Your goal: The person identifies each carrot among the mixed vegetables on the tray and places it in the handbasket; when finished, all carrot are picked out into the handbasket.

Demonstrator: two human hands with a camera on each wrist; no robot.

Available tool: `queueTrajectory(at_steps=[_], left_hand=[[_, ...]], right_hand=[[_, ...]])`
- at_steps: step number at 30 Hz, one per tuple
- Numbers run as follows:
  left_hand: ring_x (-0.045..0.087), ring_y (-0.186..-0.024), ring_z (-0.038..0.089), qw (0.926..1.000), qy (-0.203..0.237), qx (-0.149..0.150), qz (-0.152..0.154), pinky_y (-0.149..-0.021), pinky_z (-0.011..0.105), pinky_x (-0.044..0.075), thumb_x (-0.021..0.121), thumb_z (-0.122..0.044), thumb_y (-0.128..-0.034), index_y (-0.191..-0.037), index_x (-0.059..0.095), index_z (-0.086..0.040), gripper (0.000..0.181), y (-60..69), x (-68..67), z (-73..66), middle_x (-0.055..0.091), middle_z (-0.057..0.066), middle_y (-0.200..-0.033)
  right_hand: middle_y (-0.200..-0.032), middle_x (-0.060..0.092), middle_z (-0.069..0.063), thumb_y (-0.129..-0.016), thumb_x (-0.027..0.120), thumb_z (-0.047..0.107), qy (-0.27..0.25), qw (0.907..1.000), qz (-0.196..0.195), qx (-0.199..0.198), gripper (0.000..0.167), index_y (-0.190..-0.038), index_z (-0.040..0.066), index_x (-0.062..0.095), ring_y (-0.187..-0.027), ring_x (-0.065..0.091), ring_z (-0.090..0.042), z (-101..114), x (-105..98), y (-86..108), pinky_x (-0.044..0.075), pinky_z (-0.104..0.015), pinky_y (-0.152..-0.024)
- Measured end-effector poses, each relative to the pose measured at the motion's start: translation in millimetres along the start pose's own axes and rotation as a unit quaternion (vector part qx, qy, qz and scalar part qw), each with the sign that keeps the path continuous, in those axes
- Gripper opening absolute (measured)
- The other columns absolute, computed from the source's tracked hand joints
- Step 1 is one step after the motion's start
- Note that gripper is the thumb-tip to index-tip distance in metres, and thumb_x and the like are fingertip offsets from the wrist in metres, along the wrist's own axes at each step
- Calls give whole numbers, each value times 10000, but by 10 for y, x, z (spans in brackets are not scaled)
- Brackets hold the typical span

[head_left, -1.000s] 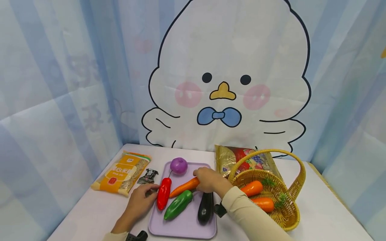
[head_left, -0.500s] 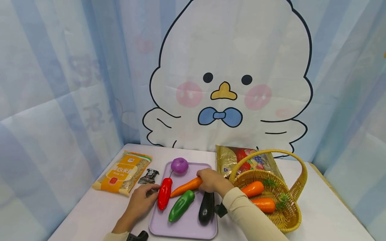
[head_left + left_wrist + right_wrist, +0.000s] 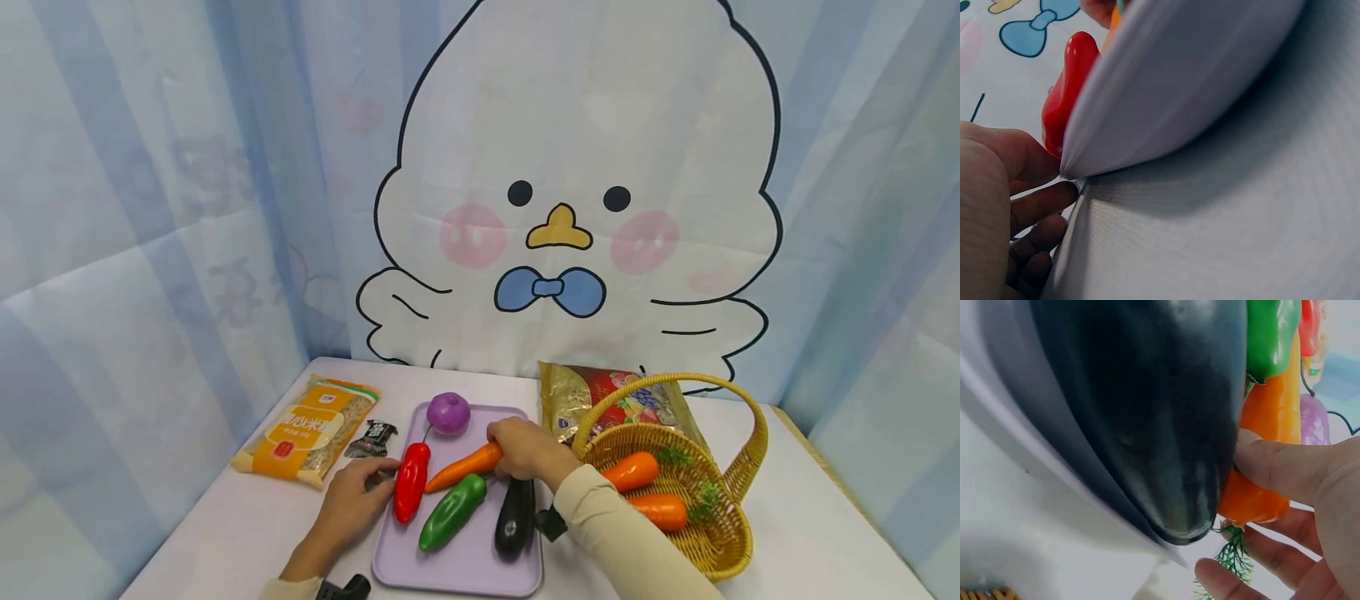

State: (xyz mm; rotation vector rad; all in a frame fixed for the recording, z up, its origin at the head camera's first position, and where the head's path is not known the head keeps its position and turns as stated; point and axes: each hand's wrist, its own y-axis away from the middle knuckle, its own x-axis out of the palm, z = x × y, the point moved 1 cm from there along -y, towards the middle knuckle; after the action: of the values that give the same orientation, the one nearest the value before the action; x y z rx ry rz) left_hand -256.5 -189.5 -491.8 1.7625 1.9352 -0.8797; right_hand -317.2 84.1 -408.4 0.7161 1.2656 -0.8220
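Note:
My left hand is at the left edge of the lilac tray, beside a red chili pepper. In the left wrist view, its thumb and index finger pinch the tray's rim from above and below. My right hand holds the thick end of a carrot lying across the tray. The right wrist view shows the thumb on that end, with green leaves below. A green pepper lies just in front of the carrot. An eggplant lies to its right, partly under my right hand. Behind sits a purple onion.
A wicker basket with a tall handle stands right of the tray, holding two carrots. A gold-and-red bag lies behind it. To the left are an orange grain bag and a small black packet. Curtains enclose the table.
The green pepper has shifted slightly to the right and turned a little on the tray. Both hands stay nearly where they were, and the head view has drifted slightly.

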Motion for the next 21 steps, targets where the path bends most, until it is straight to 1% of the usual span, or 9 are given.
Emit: queueTrajectory(at_steps=[4,11,14,21], left_hand=[[589,-947,113,10000,8,-4,20,-883,411,493,692,-141,-892,-1146,748,-214,271,-1,-1,-3,703,-40,-1113],[594,-945,114,10000,35,22,1,-885,412,494,697,-135,-886,-1140,750,-208,270,-5,-2,-5,707,-41,-1108],[593,-945,115,10000,26,-10,37,-883,410,497,695,-135,-888,-1142,750,-206,269,-3,-2,-9,706,-41,-1108],[594,-953,129,10000,-11,-42,53,-895,425,502,687,-137,-895,-1145,750,-205,267,1,-1,-13,704,-40,-1113]], right_hand=[[-887,643,3,-747,852,171,186,9998,-52,23,314,-1007,110,686,-808,551,-151,9,-36,5,496,-345,-786],[-878,638,0,-796,803,122,117,9999,-107,61,255,-1021,97,684,-785,553,-162,10,-118,20,504,-360,-799],[-881,635,4,-808,789,109,93,9999,-120,15,251,-1033,93,680,-783,548,-164,13,-167,53,502,-359,-792],[-938,640,10,-829,814,164,75,9997,-136,-176,309,-1098,100,675,-820,546,-164,84,-283,177,499,-356,-802]])
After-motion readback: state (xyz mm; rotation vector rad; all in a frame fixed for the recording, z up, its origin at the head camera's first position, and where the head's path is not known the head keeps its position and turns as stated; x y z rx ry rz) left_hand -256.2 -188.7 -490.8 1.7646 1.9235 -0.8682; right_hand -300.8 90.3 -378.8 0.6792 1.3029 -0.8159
